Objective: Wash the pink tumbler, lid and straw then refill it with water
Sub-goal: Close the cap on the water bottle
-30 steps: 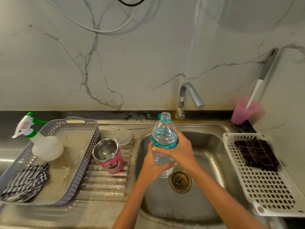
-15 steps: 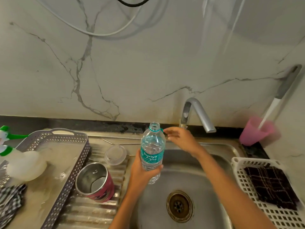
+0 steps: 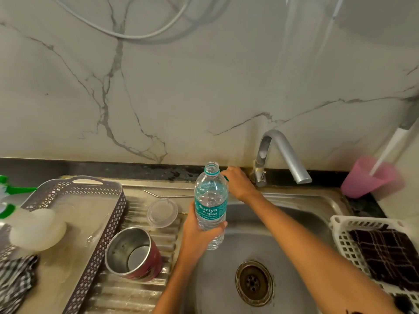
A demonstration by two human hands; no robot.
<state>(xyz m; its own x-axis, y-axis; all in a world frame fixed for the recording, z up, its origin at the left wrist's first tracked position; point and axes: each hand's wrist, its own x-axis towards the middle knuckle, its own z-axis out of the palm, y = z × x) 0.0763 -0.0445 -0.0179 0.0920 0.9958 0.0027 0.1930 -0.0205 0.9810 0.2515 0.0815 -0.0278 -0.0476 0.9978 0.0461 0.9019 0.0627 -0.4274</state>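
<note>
The pink tumbler (image 3: 133, 252) stands open on the ribbed drainboard, its steel inside empty. Behind it lies the clear lid (image 3: 162, 213), and the metal straw (image 3: 167, 196) lies along the back of the drainboard. My left hand (image 3: 197, 236) grips a clear water bottle (image 3: 210, 207) with a teal label, upright over the sink's left edge, its mouth uncapped. My right hand (image 3: 238, 184) is at the sink's back ledge beside the tap base, fingers curled, with a bit of the teal cap showing at its fingertips.
The tap (image 3: 281, 152) arches over the steel sink (image 3: 294, 211); no water runs. A grey perforated tray (image 3: 74, 200) at left holds a spray bottle (image 3: 34, 227) and a checked cloth (image 3: 13, 282). At right are a white basket (image 3: 340, 223) with a dark cloth (image 3: 385, 252) and a pink cup (image 3: 369, 177).
The cap has come off the bottle. My right hand left the bottle's neck and moved back to the ledge by the tap base. My left hand keeps hold of the bottle.
</note>
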